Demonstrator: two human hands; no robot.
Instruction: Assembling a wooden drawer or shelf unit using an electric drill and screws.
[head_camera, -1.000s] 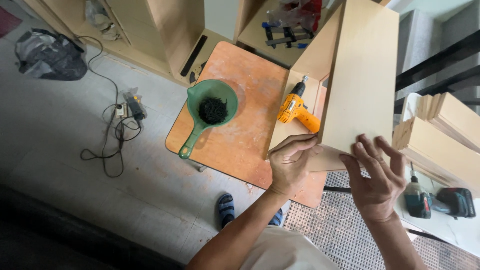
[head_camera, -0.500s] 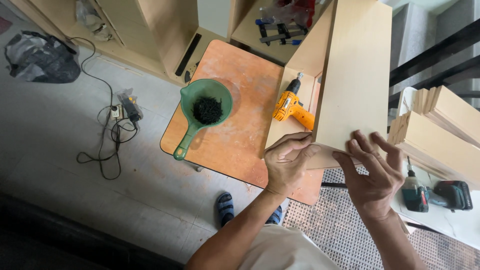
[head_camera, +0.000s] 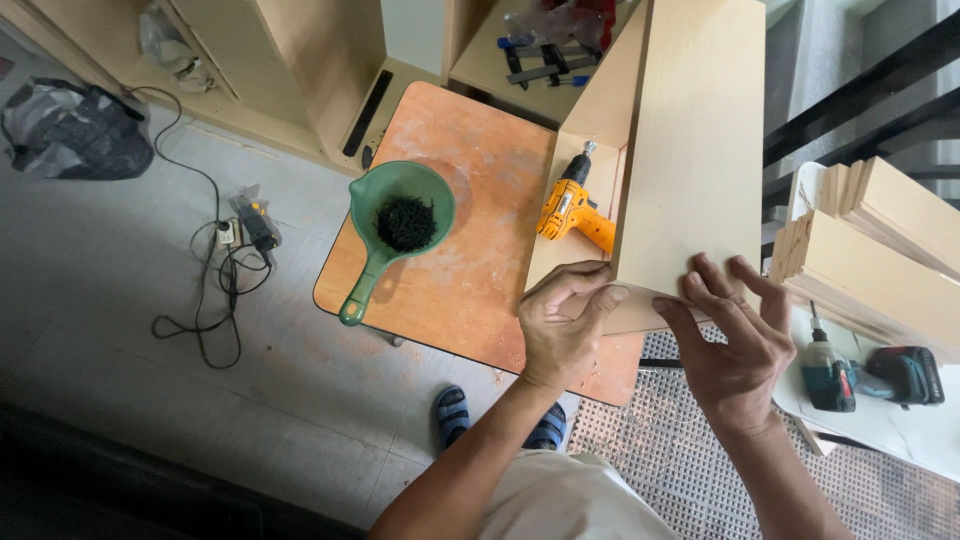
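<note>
Pale laminated board forms the work in hand: an open box-like wooden carcass (head_camera: 690, 150) lies across the right part of the desk (head_camera: 470, 270), its near end overhanging the desk edge toward the person. Left hand (head_camera: 562, 322) curls over the near corner where the lower panel meets the upright side, fingers hooked and thumb underneath, pinching that corner so the joint stays aligned. Right hand (head_camera: 735, 340) lies spread, fingers fanned and pressed flat on the top panel's near end, evidently to hold the panel down and flush against the piece below. Inside the carcass, resting on its lower panel, sits a yellow cordless drill (head_camera: 572, 207), kept within immediate reach of the left hand. Further left on the orange, scuffed desk top stands a green scoop-shaped bowl (head_camera: 392, 225) with a long handle, filled with dark screws, likewise placed close for ready supply. Beyond the desk stand further pale cabinet units (head_camera: 300, 50). To the right, stacked boards (head_camera: 880, 240) rest beside a dark green drill (head_camera: 830, 375) on a white surface. On the tiled floor (head_camera: 130, 300) to the left lie a power strip with tangled cable (head_camera: 235, 255) and a black bag (head_camera: 70, 130). Blue sandals (head_camera: 455, 415) show beneath the desk edge.
</note>
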